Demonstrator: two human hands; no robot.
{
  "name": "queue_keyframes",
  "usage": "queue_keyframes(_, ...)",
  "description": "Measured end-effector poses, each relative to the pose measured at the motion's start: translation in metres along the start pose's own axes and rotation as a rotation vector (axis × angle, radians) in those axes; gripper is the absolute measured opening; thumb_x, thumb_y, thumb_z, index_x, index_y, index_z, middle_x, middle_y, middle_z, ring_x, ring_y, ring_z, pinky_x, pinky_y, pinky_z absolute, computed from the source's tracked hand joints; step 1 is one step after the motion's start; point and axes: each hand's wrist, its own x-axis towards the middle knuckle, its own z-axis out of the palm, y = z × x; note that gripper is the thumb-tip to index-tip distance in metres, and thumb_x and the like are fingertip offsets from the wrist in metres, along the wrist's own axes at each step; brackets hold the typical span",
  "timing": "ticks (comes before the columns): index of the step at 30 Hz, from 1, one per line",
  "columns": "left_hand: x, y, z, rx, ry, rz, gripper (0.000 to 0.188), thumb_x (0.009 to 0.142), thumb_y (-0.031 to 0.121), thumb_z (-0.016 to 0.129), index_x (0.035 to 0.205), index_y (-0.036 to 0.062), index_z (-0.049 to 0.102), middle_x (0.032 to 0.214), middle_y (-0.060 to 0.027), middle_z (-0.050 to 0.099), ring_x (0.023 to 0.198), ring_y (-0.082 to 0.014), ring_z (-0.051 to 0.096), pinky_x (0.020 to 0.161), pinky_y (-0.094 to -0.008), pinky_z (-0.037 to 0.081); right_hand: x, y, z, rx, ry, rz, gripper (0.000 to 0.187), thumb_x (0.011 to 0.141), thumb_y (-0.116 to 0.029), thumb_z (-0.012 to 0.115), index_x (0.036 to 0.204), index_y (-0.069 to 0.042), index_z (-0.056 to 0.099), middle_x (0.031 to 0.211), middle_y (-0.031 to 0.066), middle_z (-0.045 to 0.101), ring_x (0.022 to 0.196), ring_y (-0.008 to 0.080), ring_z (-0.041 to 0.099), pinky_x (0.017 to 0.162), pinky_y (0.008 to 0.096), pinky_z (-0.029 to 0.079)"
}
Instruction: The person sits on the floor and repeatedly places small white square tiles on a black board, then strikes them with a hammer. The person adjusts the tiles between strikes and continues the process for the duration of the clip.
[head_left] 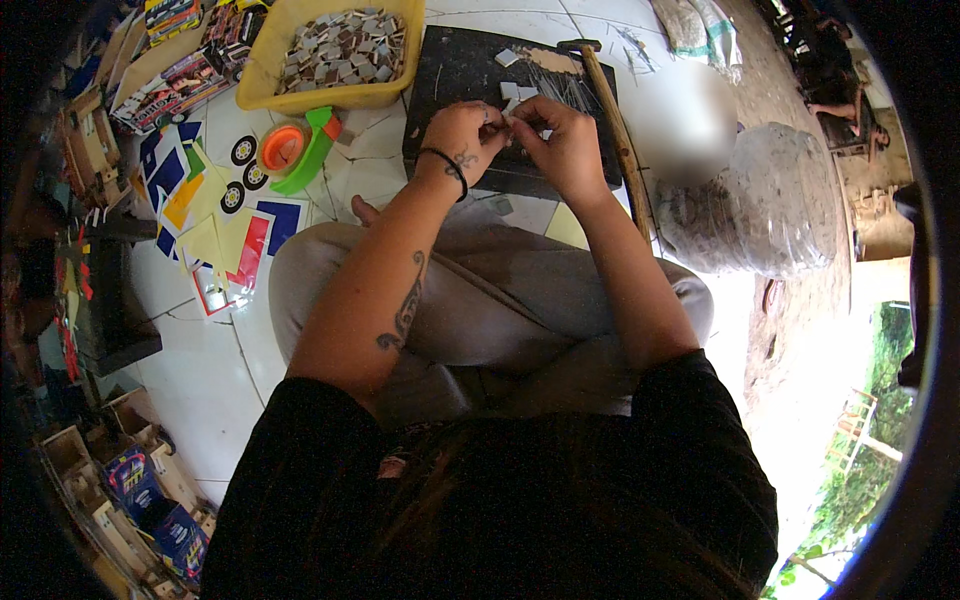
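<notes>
My left hand (468,138), with a black band at the wrist, and my right hand (563,148) meet over a low black block (450,75). The fingertips of both are pinched together around something small and pale that I cannot make out. Just beyond them, a few small whitish square pieces (508,58) lie on the block. Thin wire-like nails (562,88) and a patch of tan grains (548,62) are spread there too. Along the block's right side leans a hammer (612,120), its wooden handle pointing toward me.
A yellow basin (322,98) of small square pieces stands beyond left. Nearer are an orange tape roll (284,150) in a green dispenser (318,155), several black wheels (244,150) and coloured sheets (205,240). Wooden toy-like bodies (150,490) line the left; a clear plastic sack (770,205) sits right.
</notes>
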Motion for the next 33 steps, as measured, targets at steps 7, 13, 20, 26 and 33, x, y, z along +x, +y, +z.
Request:
queue_keyframes(7, -0.003, -0.002, 0.006, -0.037, 0.070, 0.046, 0.010, 0.077, 0.012, 0.066, 0.081, 0.0026, 0.065, 0.076, -0.0127, 0.062, 0.068, -0.0265, 0.061, 0.062, -0.0342, 0.048, -0.041, 0.018, -0.058, -0.864, -0.004, 0.241, 0.069, 0.071, -0.024, 0.074, 0.127, -0.005, 0.037, 0.116, 0.0175, 0.049, 0.111, 0.0337, 0.049, 0.083, 0.0392, 0.049)
queue_keyframes(13, -0.003, -0.004, 0.011, -0.043, 0.082, 0.059, 0.012, 0.079, 0.015, 0.065, 0.077, 0.0034, 0.064, 0.072, -0.0101, 0.061, 0.061, -0.0231, 0.060, 0.058, -0.0321, 0.048, -0.067, 0.037, -0.076, -0.471, -0.060, 0.376, 0.045, 0.084, -0.011, 0.056, 0.124, -0.003, 0.038, 0.098, 0.0238, 0.055, 0.086, 0.0368, 0.061, 0.071, 0.0415, 0.050)
queue_keyframes(20, -0.004, -0.006, 0.013, -0.080, 0.105, 0.073, 0.012, 0.079, 0.015, 0.065, 0.079, 0.0033, 0.064, 0.074, -0.0100, 0.061, 0.062, -0.0233, 0.061, 0.059, -0.0322, 0.048, -0.136, -0.066, -0.121, 0.014, -0.168, 0.684, 0.034, 0.091, -0.012, 0.049, 0.124, -0.004, 0.046, 0.076, 0.0133, 0.059, 0.064, 0.0189, 0.057, 0.062, 0.0306, 0.046)
queue_keyframes(26, -0.004, -0.003, 0.013, 0.007, 0.105, 0.079, 0.011, 0.079, 0.014, 0.065, 0.079, 0.0031, 0.064, 0.076, -0.0104, 0.061, 0.066, -0.0244, 0.061, 0.060, -0.0320, 0.049, -0.162, -0.100, -0.125, -0.135, -0.152, 0.446, 0.035, 0.091, -0.010, 0.049, 0.126, -0.003, 0.046, 0.087, 0.0206, 0.061, 0.079, 0.0288, 0.062, 0.070, 0.0343, 0.048)
queue_keyframes(33, -0.006, -0.007, 0.015, -0.015, 0.107, 0.093, 0.015, 0.082, 0.019, 0.063, 0.079, 0.0048, 0.063, 0.075, -0.0095, 0.061, 0.065, -0.0230, 0.062, 0.060, -0.0324, 0.048, -0.164, -0.104, -0.130, -0.133, -0.189, 0.415, 0.034, 0.090, -0.008, 0.048, 0.123, 0.001, 0.046, 0.098, 0.0261, 0.060, 0.089, 0.0376, 0.061, 0.076, 0.0392, 0.048)
